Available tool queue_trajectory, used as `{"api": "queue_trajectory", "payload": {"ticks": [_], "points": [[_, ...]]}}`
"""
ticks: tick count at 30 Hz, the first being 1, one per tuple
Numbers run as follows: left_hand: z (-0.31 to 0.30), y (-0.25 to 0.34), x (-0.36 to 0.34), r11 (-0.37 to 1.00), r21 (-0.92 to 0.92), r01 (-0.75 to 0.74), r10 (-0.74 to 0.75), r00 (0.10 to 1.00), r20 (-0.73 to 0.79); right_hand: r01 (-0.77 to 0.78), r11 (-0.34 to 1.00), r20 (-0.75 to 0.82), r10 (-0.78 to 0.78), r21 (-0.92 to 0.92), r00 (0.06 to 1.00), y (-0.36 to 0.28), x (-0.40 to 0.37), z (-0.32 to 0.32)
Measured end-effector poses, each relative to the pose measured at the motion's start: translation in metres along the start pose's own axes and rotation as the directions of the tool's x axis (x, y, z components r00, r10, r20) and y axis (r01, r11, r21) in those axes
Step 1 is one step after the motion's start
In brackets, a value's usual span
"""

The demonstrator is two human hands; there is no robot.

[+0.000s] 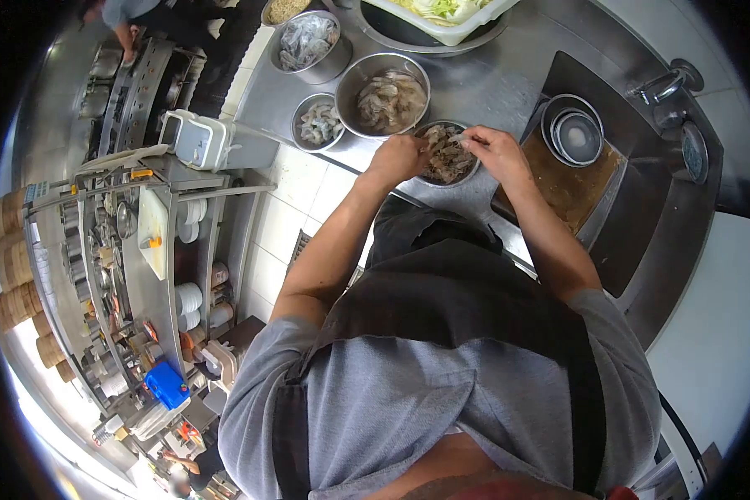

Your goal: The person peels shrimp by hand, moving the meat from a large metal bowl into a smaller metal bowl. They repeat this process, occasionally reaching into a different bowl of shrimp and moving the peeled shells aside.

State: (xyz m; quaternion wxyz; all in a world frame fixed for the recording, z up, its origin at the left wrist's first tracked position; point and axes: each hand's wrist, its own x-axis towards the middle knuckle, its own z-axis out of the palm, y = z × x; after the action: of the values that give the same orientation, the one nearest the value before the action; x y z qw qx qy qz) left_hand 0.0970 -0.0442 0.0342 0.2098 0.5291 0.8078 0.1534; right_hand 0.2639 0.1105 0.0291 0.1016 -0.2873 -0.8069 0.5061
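Both hands are over a metal bowl of shrimp shells and heads (448, 167) at the counter's near edge. My right hand (498, 156) is closed in a pinch at the bowl's right rim, with a pale, greyish shrimp (463, 138) at its fingertips. My left hand (398, 158) is at the left rim with its fingers curled together; what lies between them is hidden. Just beyond stands a larger metal pot of whole raw shrimp (387, 98). To its left, a smaller metal bowl (298, 133) contains peeled, pale shrimp (319, 123).
Further back are a pot with clear plastic (307, 43) inside and a white tray of cut cabbage (452, 30). At right, nested metal bowls (577, 137) rest on a brown board (568, 200) by a sink with a tap (668, 82). Shelving with dishes stands left; other people work farther off.
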Motion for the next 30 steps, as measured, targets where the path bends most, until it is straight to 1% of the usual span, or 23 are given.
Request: {"api": "queue_trajectory", "payload": {"ticks": [1,2,3,4,5,6,7,8,10,11,12,13,15,18,20,21,23,24,26,27,28,29,30], "points": [[0.002,0.001,0.002,0.998,0.053,-0.024,0.026,0.999,-0.044,0.015,0.999,0.031,-0.014,-0.028,0.999,-0.006,-0.001,-0.001],[0.004,0.001,0.002,0.998,0.051,-0.028,0.030,0.999,-0.038,0.029,0.998,0.063,-0.026,-0.054,0.998,-0.009,-0.003,0.001],[-0.004,0.010,0.001,0.993,-0.090,-0.072,0.062,0.992,-0.108,0.024,0.998,0.062,-0.021,-0.052,0.998,-0.009,-0.005,0.004],[-0.011,0.016,0.000,0.967,-0.224,-0.122,0.081,0.979,-0.185,0.160,0.986,0.027,-0.159,-0.053,0.987,-0.008,-0.005,0.008],[-0.014,0.019,0.000,0.967,-0.223,-0.120,0.079,0.979,-0.187,0.297,0.953,-0.005,-0.298,-0.058,0.955,-0.009,-0.004,0.011],[-0.015,0.021,0.001,0.942,-0.318,-0.106,0.077,0.992,-0.103,0.302,0.952,-0.002,-0.303,-0.057,0.953,-0.013,-0.003,0.013],[-0.017,0.022,0.000,0.908,-0.411,-0.083,0.082,0.996,-0.019,0.350,0.935,-0.011,-0.351,-0.058,0.936,-0.017,-0.003,0.015],[-0.020,0.023,0.000,0.909,-0.409,-0.081,0.079,0.997,-0.023,0.397,0.916,-0.022,-0.399,-0.061,0.917,-0.020,-0.001,0.016],[-0.024,0.025,0.000,0.902,-0.423,0.084,-0.043,0.993,0.106,0.387,0.921,0.004,-0.387,-0.053,0.922,-0.023,0.002,0.015],[-0.024,0.024,-0.001,0.902,-0.423,0.085,-0.042,0.993,0.109,0.370,0.928,0.029,-0.369,-0.048,0.929,-0.023,0.002,0.016],[-0.023,0.023,-0.003,0.862,-0.489,0.130,-0.075,0.989,0.131,0.367,0.929,0.030,-0.366,-0.048,0.930,-0.020,0.001,0.017],[-0.024,0.022,-0.003,0.816,-0.552,0.173,-0.104,0.983,0.153,0.355,0.931,-0.002,-0.357,-0.088,0.934,-0.015,0.002,0.020],[-0.020,0.017,-0.003,0.808,-0.564,0.172,-0.109,0.983,0.145,0.343,0.930,-0.032,-0.350,-0.129,0.936,-0.009,0.003,0.022],[-0.016,0.008,-0.002,0.782,-0.591,0.200,-0.137,0.979,0.150,0.359,0.929,0.013,-0.360,-0.088,0.933,-0.006,0.003,0.023],[-0.016,0.002,0.000,0.764,-0.605,0.225,-0.158,0.974,0.163,0.416,0.908,0.032,-0.415,-0.047,0.909,-0.006,0.005,0.022],[-0.016,-0.002,0.000,0.772,-0.590,0.238,-0.176,0.971,0.161,0.413,0.910,0.036,-0.411,-0.047,0.911,-0.004,0.005,0.022],[-0.022,-0.016,-0.001,0.775,-0.580,0.252,-0.195,0.968,0.160,0.481,0.873,0.074,-0.475,-0.088,0.877,0.002,0.007,0.020],[-0.030,-0.025,-0.003,0.746,-0.612,0.262,-0.220,0.965,0.145,0.479,0.873,0.080,-0.473,-0.088,0.877,0.001,0.006,0.018],[-0.045,-0.050,-0.009,0.711,-0.646,0.276,-0.252,0.959,0.131,0.371,0.921,0.149,-0.353,-0.117,0.924,-0.004,0.004,0.015],[-0.053,-0.066,-0.011,0.719,-0.634,0.285,-0.349,0.937,0.024,0.372,0.921,0.158,-0.353,-0.114,0.922,0.000,0.004,0.018],[-0.061,-0.082,-0.014,0.726,-0.621,0.297,-0.439,0.894,-0.085,0.400,0.906,0.159,-0.378,-0.139,0.912,0.009,0.004,0.023],[-0.069,-0.096,-0.017,0.730,-0.608,0.312,-0.518,0.833,-0.195,0.429,0.889,0.162,-0.404,-0.164,0.900,0.017,0.004,0.028],[-0.075,-0.108,-0.018,0.827,-0.388,0.406,-0.521,0.814,-0.258,0.434,0.887,0.172,-0.407,-0.160,0.897,0.023,0.005,0.030]]}}
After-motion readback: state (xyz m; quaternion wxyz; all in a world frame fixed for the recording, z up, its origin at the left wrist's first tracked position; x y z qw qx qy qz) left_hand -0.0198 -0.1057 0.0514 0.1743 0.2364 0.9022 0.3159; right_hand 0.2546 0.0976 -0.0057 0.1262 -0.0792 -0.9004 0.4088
